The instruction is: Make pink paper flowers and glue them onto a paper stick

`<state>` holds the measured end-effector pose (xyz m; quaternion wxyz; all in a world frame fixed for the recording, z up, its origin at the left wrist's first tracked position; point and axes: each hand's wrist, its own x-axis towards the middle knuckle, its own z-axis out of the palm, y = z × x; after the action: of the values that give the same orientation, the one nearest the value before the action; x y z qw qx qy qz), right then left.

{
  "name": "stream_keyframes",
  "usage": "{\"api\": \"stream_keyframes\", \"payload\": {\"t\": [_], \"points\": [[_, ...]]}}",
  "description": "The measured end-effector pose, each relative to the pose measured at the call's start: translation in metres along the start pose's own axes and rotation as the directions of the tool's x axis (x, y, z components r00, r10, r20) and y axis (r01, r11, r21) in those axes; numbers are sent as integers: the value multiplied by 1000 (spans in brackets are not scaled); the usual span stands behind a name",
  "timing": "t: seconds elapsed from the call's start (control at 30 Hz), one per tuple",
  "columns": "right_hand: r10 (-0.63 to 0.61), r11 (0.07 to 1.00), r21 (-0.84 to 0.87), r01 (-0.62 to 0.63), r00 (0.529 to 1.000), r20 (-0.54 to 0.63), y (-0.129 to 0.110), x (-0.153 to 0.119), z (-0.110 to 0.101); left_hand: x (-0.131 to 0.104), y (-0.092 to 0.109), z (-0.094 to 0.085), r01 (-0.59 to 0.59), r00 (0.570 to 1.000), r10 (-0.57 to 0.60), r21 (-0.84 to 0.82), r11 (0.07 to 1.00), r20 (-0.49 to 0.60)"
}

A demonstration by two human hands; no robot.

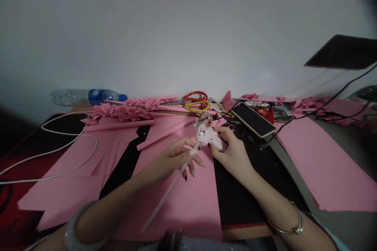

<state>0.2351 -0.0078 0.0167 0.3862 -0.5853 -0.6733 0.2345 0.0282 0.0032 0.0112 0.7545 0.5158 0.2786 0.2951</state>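
Observation:
A white hot glue gun [207, 136] is held above the table, its nozzle end pointing away from me and crusted with brownish residue. My right hand [236, 156] is closed round its handle from the right. From the back of the gun a long translucent glue stick [166, 198] slopes down toward me. My left hand [176, 156] pinches that stick just behind the gun, thumb on top, with the other fingers spread loosely underneath. Below both hands lies a large pink paper sheet [188, 208].
Red-and-yellow-handled scissors [196, 102] lie at the back beside pink paper flowers [129, 110]. A plastic bottle [94, 97] rests on its side by the wall. A phone [253, 119], dark cables [330, 100], stacked pink paper [326, 164] and a white cable [67, 172] are around.

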Motion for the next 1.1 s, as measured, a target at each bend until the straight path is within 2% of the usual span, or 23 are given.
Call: {"api": "stream_keyframes", "payload": {"t": [0.13, 0.23, 0.37, 0.43, 0.47, 0.5, 0.57, 0.6, 0.67, 0.73, 0.8, 0.93, 1.1], "points": [[-2, 989, -149, -3, 1000, -30, 1, 2, -1, -4, 4, 0, 73, 996, -70, -42, 996, 63], [18, 988, -150, -32, 996, -91, 4, 8, -5, -7, 7, -1, 110, 990, -101, -91, 990, 95], [95, 995, 26, -91, 981, -172, 11, 20, -18, -8, 11, -4, 55, 998, -56, -49, 997, -11], [153, 985, 108, -136, 973, -173, 15, 26, -26, -6, 13, -9, -28, 992, 35, 59, 998, -124], [190, 973, 160, -165, 969, -159, 16, 28, -30, -5, 13, -12, -70, 974, 102, 162, 984, -201], [228, 954, 230, -193, 964, -136, 18, 30, -33, -4, 14, -17, -95, 941, 184, 299, 950, -286], [290, 893, 374, -249, 955, -55, 20, 32, -38, -2, 14, -28, -71, 843, 380, 620, 781, -382], [304, 860, 431, -273, 953, -2, 20, 32, -40, -1, 13, -33, -15, 804, 451, 744, 668, -388], [297, 806, 498, -320, 946, 126, 20, 32, -43, -1, 12, -44, 73, 779, 532, 890, 451, -333], [263, 770, 523, -365, 929, 261, 19, 30, -44, -1, 11, -51, 118, 786, 554, 946, 302, -274], [227, 751, 520, -407, 899, 376, 17, 28, -45, -2, 10, -55, 145, 797, 552, 965, 217, -244], [221, 774, 446, -449, 852, 474, 16, 25, -46, -3, 9, -58, 208, 807, 538, 969, 131, -246], [234, 808, 362, -464, 818, 526, 18, 22, -47, -2, 6, -61, 265, 851, 452, 962, 70, -267]]}}
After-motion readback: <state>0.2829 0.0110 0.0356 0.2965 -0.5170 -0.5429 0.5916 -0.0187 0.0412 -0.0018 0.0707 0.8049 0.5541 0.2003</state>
